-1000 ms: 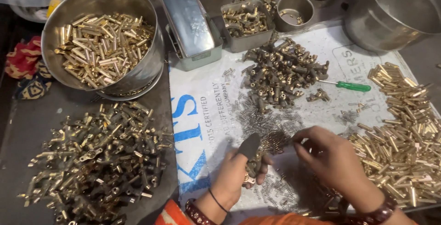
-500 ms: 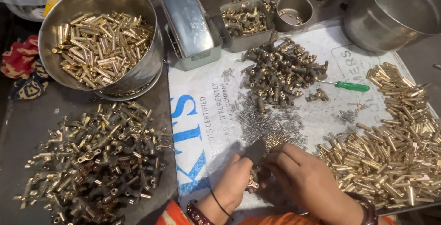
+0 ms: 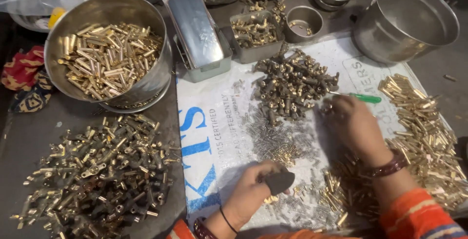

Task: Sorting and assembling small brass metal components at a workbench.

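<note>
My left hand (image 3: 253,190) grips a small dark block-like tool (image 3: 280,181) low over the white printed sack (image 3: 214,127), beside a scatter of tiny springs (image 3: 280,139). My right hand (image 3: 353,122) reaches forward to the edge of the central pile of dark brass fittings (image 3: 292,85), its fingers curled over small parts near a green-handled screwdriver (image 3: 363,97). Whether it holds a part I cannot tell. Loose brass tubes (image 3: 424,131) lie to its right.
A steel bowl of brass tubes (image 3: 105,56) stands at back left, with a heap of assembled fittings (image 3: 97,175) in front of it. A metal box (image 3: 197,34), small tins (image 3: 302,22) and an empty steel pot (image 3: 407,17) line the back.
My right hand has moved from beside my left hand forward and right to the central pile of fittings. My left hand stays low with the dark tool.
</note>
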